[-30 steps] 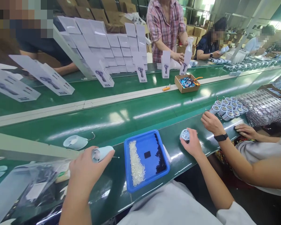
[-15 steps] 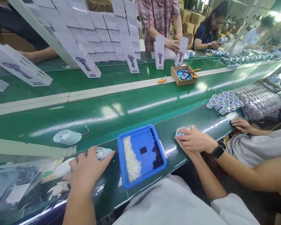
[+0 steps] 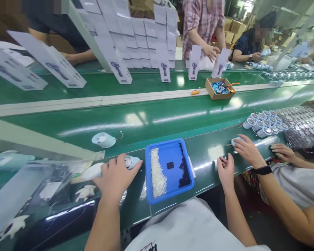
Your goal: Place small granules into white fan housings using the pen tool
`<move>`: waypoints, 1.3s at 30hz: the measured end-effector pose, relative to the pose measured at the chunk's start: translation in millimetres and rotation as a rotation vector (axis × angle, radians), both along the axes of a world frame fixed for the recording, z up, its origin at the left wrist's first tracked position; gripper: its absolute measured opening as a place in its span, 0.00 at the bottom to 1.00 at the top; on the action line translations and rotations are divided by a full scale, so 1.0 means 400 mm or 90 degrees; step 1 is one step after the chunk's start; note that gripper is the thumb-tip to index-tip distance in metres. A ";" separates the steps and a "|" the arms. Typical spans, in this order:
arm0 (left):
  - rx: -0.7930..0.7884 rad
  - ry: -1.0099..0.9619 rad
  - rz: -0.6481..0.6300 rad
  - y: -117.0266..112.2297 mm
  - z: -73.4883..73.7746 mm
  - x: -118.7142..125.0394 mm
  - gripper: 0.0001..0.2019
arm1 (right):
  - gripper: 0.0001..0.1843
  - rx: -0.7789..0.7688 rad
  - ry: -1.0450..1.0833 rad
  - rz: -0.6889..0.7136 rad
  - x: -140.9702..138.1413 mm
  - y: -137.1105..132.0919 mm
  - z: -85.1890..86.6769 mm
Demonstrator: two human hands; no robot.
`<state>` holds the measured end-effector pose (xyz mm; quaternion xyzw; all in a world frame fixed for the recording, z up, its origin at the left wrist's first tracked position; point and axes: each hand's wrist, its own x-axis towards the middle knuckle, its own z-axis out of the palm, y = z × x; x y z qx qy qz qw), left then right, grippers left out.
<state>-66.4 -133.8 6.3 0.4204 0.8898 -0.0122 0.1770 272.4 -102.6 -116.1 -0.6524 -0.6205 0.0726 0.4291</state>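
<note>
Left hand left of blue tray, fingers closed round pale-blue fan shell, just beside tray rim. Right hand right of tray, fingers spread, empty, on surface. Risk: shell knocking tray, scattering white granules; slack grip dropping shell.

Bright overhead light glares off the green belt; edges warp.
</note>
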 end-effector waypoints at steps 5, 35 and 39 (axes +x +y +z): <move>0.026 0.011 -0.035 0.009 -0.018 0.009 0.30 | 0.20 -0.064 -0.006 0.145 -0.081 -0.085 0.014; 0.236 0.038 0.071 0.054 -0.022 -0.050 0.27 | 0.19 -0.024 -0.107 0.184 -0.152 -0.101 0.025; 0.328 0.016 0.062 0.066 0.013 -0.063 0.26 | 0.18 -0.017 -0.145 0.166 -0.152 -0.072 0.029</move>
